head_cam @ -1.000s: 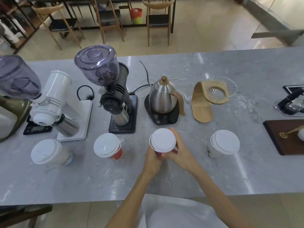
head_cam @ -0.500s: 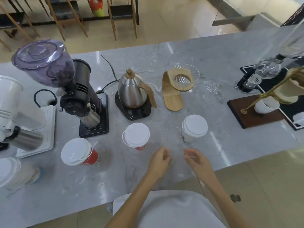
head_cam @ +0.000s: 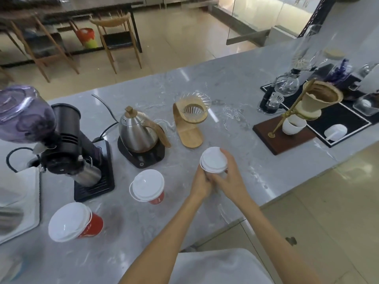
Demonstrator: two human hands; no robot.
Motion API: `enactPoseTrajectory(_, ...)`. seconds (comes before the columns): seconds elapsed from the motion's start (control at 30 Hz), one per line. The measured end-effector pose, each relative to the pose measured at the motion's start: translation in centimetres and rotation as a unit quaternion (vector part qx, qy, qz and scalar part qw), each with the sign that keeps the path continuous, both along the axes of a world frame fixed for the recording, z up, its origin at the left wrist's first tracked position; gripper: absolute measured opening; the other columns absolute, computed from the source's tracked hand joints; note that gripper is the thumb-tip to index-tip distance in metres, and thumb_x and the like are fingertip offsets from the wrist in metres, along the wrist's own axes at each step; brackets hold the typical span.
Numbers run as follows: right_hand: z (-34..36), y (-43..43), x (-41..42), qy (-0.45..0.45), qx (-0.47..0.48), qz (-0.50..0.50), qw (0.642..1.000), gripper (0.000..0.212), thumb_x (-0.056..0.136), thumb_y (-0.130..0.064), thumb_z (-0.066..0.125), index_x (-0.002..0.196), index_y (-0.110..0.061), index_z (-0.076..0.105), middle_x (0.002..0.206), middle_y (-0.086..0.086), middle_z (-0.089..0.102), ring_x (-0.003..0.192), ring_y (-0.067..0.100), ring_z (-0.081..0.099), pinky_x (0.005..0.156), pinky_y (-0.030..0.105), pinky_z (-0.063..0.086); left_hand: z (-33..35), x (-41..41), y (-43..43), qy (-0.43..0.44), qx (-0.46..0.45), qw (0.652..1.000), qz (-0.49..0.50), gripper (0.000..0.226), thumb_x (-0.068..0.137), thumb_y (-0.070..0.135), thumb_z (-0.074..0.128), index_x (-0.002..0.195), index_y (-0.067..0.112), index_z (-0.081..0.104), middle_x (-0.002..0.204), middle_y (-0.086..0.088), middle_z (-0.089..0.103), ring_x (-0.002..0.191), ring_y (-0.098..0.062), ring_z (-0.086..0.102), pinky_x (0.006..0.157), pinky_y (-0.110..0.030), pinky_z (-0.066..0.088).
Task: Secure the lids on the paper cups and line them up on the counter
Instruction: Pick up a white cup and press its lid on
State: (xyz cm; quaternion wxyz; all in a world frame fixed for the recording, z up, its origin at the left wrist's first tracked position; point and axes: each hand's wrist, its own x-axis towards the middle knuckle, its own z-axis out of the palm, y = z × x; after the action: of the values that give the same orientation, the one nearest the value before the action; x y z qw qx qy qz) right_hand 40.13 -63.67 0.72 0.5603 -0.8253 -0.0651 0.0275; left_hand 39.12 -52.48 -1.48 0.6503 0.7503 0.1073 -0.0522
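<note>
Both hands wrap one white-lidded paper cup (head_cam: 213,159) near the counter's front edge: my left hand (head_cam: 202,182) on its left side, my right hand (head_cam: 231,179) on its right, fingers reaching the lid rim. The cup body is mostly hidden by the hands. To the left, a red cup with a white lid (head_cam: 148,186) stands upright. Further left and nearer to me, another lidded red cup (head_cam: 71,221) stands on the grey marble counter (head_cam: 235,124).
Behind the cups stand a black coffee grinder (head_cam: 67,140), a steel kettle on a black base (head_cam: 139,132) and a wooden dripper stand (head_cam: 190,124). A dark wooden pour-over stand (head_cam: 287,132) and a black mat with glassware occupy the right. The counter edge runs diagonally at right.
Both hands were empty and apart half a second ago. They have moved right and closed around the rightmost lidded cup. The view has shifted right.
</note>
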Motion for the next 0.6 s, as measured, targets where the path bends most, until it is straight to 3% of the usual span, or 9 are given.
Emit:
enactPoseTrajectory(0.07, 1.3, 0.0, 0.8, -0.028, 0.009, 0.019, 0.999, 0.083, 0.076, -0.022, 0.084, 0.143, -0.036, 0.037, 0.138, -0.030, 0.045, 0.130, -0.001, 0.045, 0.108, 0.039, 0.043, 1.2, -0.3, 0.6, -0.017, -0.008, 1.000, -0.003, 0.050, 0.091, 0.001, 0.063, 0.135, 0.015, 0.044, 0.124, 0.001, 0.058, 0.121, -0.012, 0.061, 0.093, -0.020, 0.053)
enactPoseTrajectory(0.1, 2.3, 0.0, 1.2, -0.040, 0.007, 0.028, 0.999, 0.081, 0.075, -0.030, 0.084, 0.140, -0.043, 0.038, 0.134, -0.038, 0.044, 0.127, -0.007, 0.046, 0.105, 0.032, 0.046, 1.9, -0.5, 1.0, -0.017, -0.011, 1.000, -0.001, 0.045, 0.091, 0.008, 0.066, 0.129, 0.019, 0.044, 0.120, 0.006, 0.058, 0.115, -0.003, 0.061, 0.081, -0.007, 0.051)
enactPoseTrajectory(0.17, 5.1, 0.2, 2.1, -0.056, 0.016, 0.039, 0.998, 0.080, 0.072, -0.045, 0.084, 0.137, -0.051, 0.037, 0.131, -0.041, 0.043, 0.123, -0.009, 0.048, 0.096, 0.021, 0.049, 4.1, -1.0, 2.2, 0.002, -0.032, 0.999, 0.006, 0.044, 0.089, 0.028, 0.071, 0.123, 0.024, 0.044, 0.122, 0.007, 0.056, 0.111, 0.002, 0.057, 0.070, 0.002, 0.046)
enactPoseTrajectory(0.23, 8.7, 0.3, 3.0, -0.068, 0.030, 0.056, 0.996, 0.083, 0.067, -0.060, 0.082, 0.135, -0.059, 0.035, 0.130, -0.042, 0.045, 0.118, -0.010, 0.052, 0.085, 0.013, 0.052, 6.6, -1.4, 3.9, 0.009, -0.117, 0.993, 0.022, 0.060, 0.082, 0.053, 0.071, 0.129, 0.024, 0.048, 0.132, 0.006, 0.056, 0.119, -0.004, 0.056, 0.081, -0.009, 0.052)
enactPoseTrajectory(0.3, 12.9, 0.5, 4.1, -0.076, 0.051, 0.084, 0.992, 0.086, 0.064, -0.065, 0.081, 0.136, -0.062, 0.034, 0.132, -0.034, 0.051, 0.116, -0.005, 0.057, 0.081, 0.014, 0.054, 9.4, -1.3, 5.3, 0.043, -0.268, 0.961, 0.048, 0.080, 0.073, 0.074, 0.065, 0.134, 0.024, 0.053, 0.135, -0.001, 0.060, 0.125, -0.018, 0.059, 0.100, -0.040, 0.054)
enactPoseTrajectory(0.33, 15.1, 0.7, 4.6, -0.081, 0.068, 0.103, 0.989, 0.087, 0.066, -0.063, 0.081, 0.139, -0.059, 0.035, 0.135, -0.024, 0.056, 0.116, -0.001, 0.060, 0.081, 0.016, 0.055, 10.5, -0.9, 5.9, 0.065, -0.359, 0.929, 0.056, 0.082, 0.075, 0.076, 0.060, 0.135, 0.021, 0.054, 0.135, -0.008, 0.061, 0.125, -0.027, 0.061, 0.101, -0.057, 0.051)
enactPoseTrajectory(0.4, 19.6, 1.6, 5.8, -0.096, 0.097, 0.140, 0.981, 0.084, 0.072, -0.052, 0.082, 0.143, -0.049, 0.037, 0.130, -0.010, 0.065, 0.114, 0.006, 0.065, 0.081, 0.019, 0.055, 13.4, 0.0, 6.7, 0.093, -0.525, 0.845, 0.029, 0.077, 0.088, 0.068, 0.052, 0.140, 0.011, 0.052, 0.142, -0.019, 0.056, 0.126, -0.044, 0.057, 0.101, -0.072, 0.042)
enactPoseTrajectory(0.47, 23.8, 2.5, 6.7, -0.108, 0.123, 0.163, 0.973, 0.074, 0.077, -0.042, 0.078, 0.142, -0.041, 0.042, 0.116, -0.005, 0.073, 0.108, 0.011, 0.070, 0.083, 0.026, 0.058, 17.1, 1.0, 7.4, 0.083, -0.612, 0.785, -0.041, 0.078, 0.092, 0.065, 0.047, 0.147, 0.009, 0.044, 0.151, -0.023, 0.046, 0.128, -0.051, 0.051, 0.101, -0.069, 0.043)
enactPoseTrajectory(0.6, 31.0, 4.5, 7.9, -0.150, 0.148, 0.201, 0.957, 0.063, 0.087, -0.037, 0.068, 0.144, -0.025, 0.044, 0.099, -0.007, 0.078, 0.095, 0.010, 0.073, 0.077, 0.026, 0.060, 25.0, 2.7, 8.0, 0.026, -0.666, 0.736, -0.123, 0.080, 0.093, 0.064, 0.046, 0.143, 0.003, 0.048, 0.137, -0.020, 0.050, 0.118, -0.038, 0.054, 0.084, -0.045, 0.061)
